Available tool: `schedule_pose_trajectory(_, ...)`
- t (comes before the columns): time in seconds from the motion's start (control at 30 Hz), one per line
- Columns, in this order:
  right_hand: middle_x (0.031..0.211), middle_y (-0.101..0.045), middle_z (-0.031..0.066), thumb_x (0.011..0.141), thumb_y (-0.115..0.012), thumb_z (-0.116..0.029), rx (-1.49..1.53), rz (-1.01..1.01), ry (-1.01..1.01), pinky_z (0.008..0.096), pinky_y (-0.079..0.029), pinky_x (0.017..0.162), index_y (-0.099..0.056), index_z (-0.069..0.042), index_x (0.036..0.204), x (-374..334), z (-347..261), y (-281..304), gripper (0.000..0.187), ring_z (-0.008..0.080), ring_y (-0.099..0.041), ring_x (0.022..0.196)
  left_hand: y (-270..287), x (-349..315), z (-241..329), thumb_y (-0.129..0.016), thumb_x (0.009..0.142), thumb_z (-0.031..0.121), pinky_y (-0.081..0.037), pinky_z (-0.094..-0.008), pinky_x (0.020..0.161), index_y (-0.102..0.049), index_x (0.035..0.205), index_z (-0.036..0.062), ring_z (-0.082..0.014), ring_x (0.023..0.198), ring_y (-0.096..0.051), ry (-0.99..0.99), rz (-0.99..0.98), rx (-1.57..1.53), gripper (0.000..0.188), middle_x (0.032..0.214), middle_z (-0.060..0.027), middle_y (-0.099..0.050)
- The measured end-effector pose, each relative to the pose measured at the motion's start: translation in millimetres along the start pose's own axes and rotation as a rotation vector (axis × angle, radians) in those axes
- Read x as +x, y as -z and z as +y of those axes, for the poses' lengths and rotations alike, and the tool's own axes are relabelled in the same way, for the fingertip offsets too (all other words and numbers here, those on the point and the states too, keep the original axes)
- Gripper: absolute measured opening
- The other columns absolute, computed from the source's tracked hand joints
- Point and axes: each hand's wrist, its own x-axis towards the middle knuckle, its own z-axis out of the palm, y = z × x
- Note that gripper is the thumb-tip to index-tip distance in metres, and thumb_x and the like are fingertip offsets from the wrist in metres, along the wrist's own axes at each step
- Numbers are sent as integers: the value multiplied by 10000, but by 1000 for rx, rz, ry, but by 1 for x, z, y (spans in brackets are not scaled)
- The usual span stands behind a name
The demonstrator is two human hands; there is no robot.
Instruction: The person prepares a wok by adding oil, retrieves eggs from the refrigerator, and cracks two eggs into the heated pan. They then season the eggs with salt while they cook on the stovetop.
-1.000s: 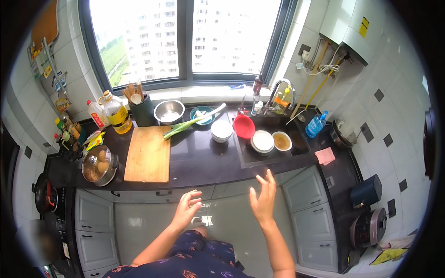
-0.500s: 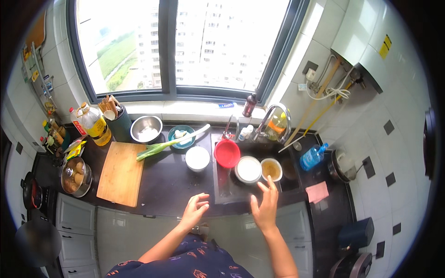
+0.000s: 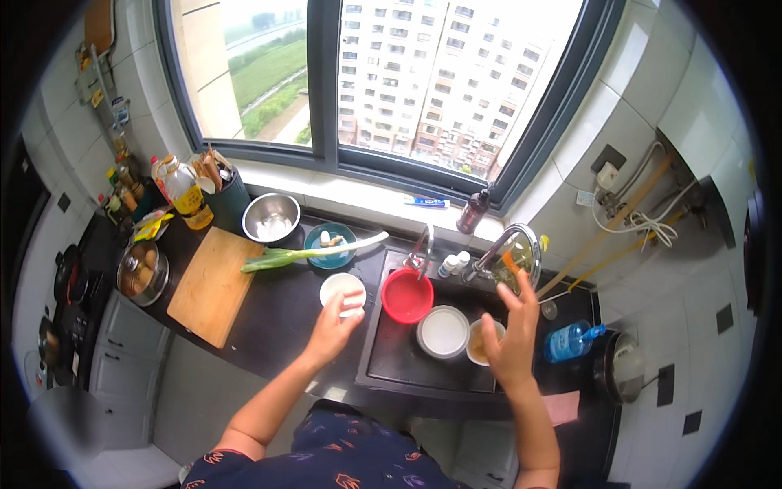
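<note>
My left hand (image 3: 331, 332) is open over the counter's front part, its fingers loosely bent and overlapping the near side of a white bowl (image 3: 337, 285). Whether they touch it, I cannot tell. Above the right side of the sink (image 3: 387, 376) hangs my right hand (image 3: 513, 341), open, with fingers apart and nothing in it. It partly hides a small bowl of brownish contents (image 3: 475, 350). Beside that bowl in the sink are a pale round bowl (image 3: 442, 332) and a red basin (image 3: 407, 296). The curved faucet (image 3: 533, 244) stands behind my right hand.
Left on the dark counter lie a wooden cutting board (image 3: 210, 289), a green onion (image 3: 281, 259) across a teal bowl (image 3: 318, 236), a steel bowl (image 3: 271, 218) and a lidded pot (image 3: 142, 273). A blue bottle (image 3: 568, 342) and pink cloth (image 3: 562, 407) are at the right.
Both hands have moved forward, the left toward the white bowl, the right up over the sink's right side. My view has tilted and shifted; the dishes appear to stay in place.
</note>
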Motion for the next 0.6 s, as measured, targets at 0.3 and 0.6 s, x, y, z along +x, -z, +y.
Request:
schedule_pose_trajectory(0.3,1434,-324,248,807,-611,-26,25,84,54,452,-293,1092,-401,-27,1365,114,179,31,596,407,-339,1331,-75,105,89,-568,910,430,-237,-389,1126,-60,1519,66,-276,1409,-242,-49,42,-57,873,1555,-199,-128)
schedule_pose_trajectory(0.6,1411,-345,253,820,-624,-64,14,75,45,429,-285,1113,-344,-3,1399,202,273,-6,646,390,-339,1336,-99,266,116,-683,755,623,-81,-477,1161,206,1470,59,-354,1453,-17,51,70,-11,1273,1545,-274,50)
